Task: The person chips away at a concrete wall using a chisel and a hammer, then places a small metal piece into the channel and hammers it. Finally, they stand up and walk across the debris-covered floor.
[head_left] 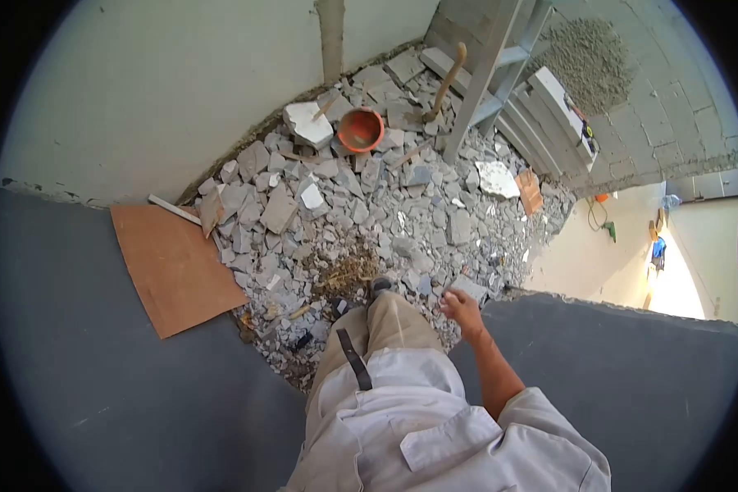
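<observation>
My right hand hangs beside my right thigh, its fingers loosely bent and apart, with nothing visible in it. Just beyond the fingertips, a flat grey block piece overlaps the hand's edge in this view. My left hand is out of view. I stand with my shoes in a heap of broken grey block rubble. An orange-red bucket sits tilted on the heap ahead, beside a large pale block chunk. Right of it, a tool with a curved wooden handle stands up from the rubble.
An aluminium ladder stands at the back right, by stacked grey blocks. A brown board lies on the left. Dark grey walls flank me. Beyond a doorway at right, a green power tool lies on the pale floor.
</observation>
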A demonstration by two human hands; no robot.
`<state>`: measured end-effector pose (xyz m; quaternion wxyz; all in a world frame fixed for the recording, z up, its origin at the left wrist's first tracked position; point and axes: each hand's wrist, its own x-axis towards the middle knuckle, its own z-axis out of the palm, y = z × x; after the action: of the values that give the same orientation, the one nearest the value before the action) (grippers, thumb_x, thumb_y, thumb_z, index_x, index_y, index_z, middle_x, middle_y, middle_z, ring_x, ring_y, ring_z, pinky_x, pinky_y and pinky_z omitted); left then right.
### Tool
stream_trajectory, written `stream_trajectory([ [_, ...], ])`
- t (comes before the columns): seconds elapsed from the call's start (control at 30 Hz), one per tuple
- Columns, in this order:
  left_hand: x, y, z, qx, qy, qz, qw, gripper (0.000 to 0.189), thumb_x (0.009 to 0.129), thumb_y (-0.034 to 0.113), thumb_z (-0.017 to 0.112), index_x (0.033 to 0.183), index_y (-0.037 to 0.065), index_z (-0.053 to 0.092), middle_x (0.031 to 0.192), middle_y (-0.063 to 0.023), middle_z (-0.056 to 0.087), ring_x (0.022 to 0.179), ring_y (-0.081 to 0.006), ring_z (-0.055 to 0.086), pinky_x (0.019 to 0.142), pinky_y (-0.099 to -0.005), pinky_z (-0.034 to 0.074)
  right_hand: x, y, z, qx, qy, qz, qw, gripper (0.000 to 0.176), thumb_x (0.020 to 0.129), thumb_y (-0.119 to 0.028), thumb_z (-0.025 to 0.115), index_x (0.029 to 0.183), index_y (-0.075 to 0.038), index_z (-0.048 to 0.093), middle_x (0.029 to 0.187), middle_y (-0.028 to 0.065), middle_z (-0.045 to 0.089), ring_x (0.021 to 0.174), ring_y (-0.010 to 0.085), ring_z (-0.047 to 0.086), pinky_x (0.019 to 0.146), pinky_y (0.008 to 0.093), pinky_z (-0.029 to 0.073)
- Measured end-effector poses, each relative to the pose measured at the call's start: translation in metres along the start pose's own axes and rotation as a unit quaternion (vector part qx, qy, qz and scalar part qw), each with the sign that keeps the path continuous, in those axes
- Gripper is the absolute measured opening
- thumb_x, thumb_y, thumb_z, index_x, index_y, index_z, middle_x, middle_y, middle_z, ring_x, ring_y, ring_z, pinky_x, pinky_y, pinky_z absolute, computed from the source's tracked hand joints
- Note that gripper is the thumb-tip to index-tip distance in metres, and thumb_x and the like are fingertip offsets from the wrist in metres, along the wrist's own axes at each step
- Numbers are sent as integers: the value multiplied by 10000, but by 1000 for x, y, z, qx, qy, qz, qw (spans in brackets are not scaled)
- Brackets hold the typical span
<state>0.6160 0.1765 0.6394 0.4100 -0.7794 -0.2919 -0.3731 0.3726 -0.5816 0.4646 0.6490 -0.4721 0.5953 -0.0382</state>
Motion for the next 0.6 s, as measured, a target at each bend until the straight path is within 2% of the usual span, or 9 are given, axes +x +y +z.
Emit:
stream_trajectory([
  [0.03, 3, 2, -1, 9, -4, 10, 1000, 770, 879, 595, 590, 1457, 105, 450, 1491, -182, 387, 1418, -378, 298, 1059, -640, 280, 2, 5, -4, 18, 34, 9, 999, 518, 919, -273, 688, 1326, 19, 557, 1027, 97, 693, 791, 137, 658, 719, 278, 516],
  [0.17, 7, 23, 0, 33, -28, 27, 999, 742, 879, 554, 621, 1438, 90, 468, 1455, -186, 428, 1399, -359, 329, 1043, -616, 315, 12, 68, -47, -182, 92, 72, 976, 469, 859, -260, 752, 1195, 49, 650, 941, 124, 710, 809, 144, 650, 723, 283, 513],
  [0.23, 9, 30, 0, 50, -40, 24, 998, 728, 879, 533, 637, 1429, 83, 478, 1437, -189, 449, 1390, -349, 344, 1036, -603, 332, 3, 110, -73, -285, 136, 38, 948, 504, 816, -331, 752, 1155, 35, 686, 1044, 212, 717, 1003, 291, 690, 889, 369, 523],
  [0.3, 11, 41, 1, 64, -48, 19, 997, 713, 880, 512, 652, 1419, 76, 487, 1419, -191, 469, 1381, -339, 359, 1028, -591, 350, -9, 137, -100, -349, 113, 55, 929, 536, 802, -344, 753, 1172, 37, 677, 1141, 246, 686, 1125, 359, 646, 972, 394, 490],
  [0.47, -2, 102, -7, 65, -91, 24, 993, 680, 880, 463, 690, 1396, 58, 509, 1375, -196, 519, 1359, -316, 397, 1009, -561, 392, -32, 164, -164, -320, 127, 122, 931, 492, 820, -300, 750, 1158, 51, 678, 1113, 245, 695, 1080, 348, 665, 935, 379, 505],
  [0.5, -11, 124, -23, -2, -118, 28, 993, 674, 880, 453, 697, 1391, 55, 513, 1366, -197, 529, 1355, -311, 404, 1006, -555, 399, -29, 162, -176, -304, 135, 133, 934, 474, 825, -283, 751, 1150, 55, 680, 1098, 245, 699, 1063, 340, 673, 917, 373, 511],
  [0.53, -28, 153, -41, -179, -147, 27, 972, 689, 877, 381, 705, 1420, 33, 461, 1374, -219, 515, 1349, -343, 412, 1028, -543, 394, -24, 158, -188, -298, 144, 116, 937, 480, 827, -281, 749, 1159, 57, 674, 1093, 248, 700, 1060, 339, 674, 916, 371, 512],
  [0.57, -43, 185, -72, -350, -178, 15, 920, 714, 875, 309, 713, 1449, 11, 409, 1381, -240, 501, 1343, -374, 420, 1050, -531, 388, -20, 151, -201, -291, 153, 103, 939, 485, 829, -279, 748, 1169, 58, 669, 1088, 251, 700, 1056, 338, 676, 914, 370, 513],
  [0.6, -46, 219, -148, -390, -314, 39, 865, 673, 915, 276, 668, 1461, -1, 388, 1433, -234, 463, 1313, -384, 467, 1067, -491, 398, -16, 143, -217, -285, 163, 90, 940, 491, 831, -277, 747, 1178, 60, 663, 1083, 254, 701, 1053, 337, 677, 913, 368, 513],
])
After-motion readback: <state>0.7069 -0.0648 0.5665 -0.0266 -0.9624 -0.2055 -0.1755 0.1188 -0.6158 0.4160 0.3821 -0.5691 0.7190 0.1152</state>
